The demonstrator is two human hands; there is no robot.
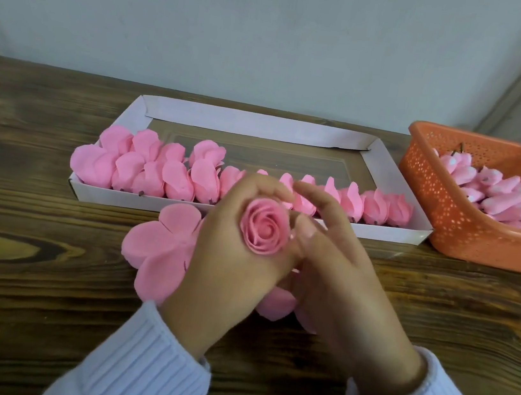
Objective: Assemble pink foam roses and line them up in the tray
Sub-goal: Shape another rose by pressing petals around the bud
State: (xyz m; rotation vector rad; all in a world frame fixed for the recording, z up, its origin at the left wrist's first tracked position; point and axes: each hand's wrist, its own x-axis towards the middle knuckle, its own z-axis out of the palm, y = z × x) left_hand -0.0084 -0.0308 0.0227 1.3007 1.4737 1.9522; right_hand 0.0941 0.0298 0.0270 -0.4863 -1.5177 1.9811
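Observation:
My left hand (231, 253) grips a pink foam rose (265, 226), its spiral centre facing up at me, fingers curled round its far side. My right hand (340, 262) is beside it on the right, fingers loosely spread and touching the rose's edge. Flat pink petal pieces (158, 246) lie on the table under and to the left of my hands. Behind my hands stands the white tray (381, 234) with a row of finished roses (142, 170) along its near wall, and a few more behind them at the left.
An orange perforated basket (445, 210) at the right holds several pink rose buds (500, 197). The wooden table (30, 232) runs to a pale wall at the back. White ribbed sleeves cover both wrists.

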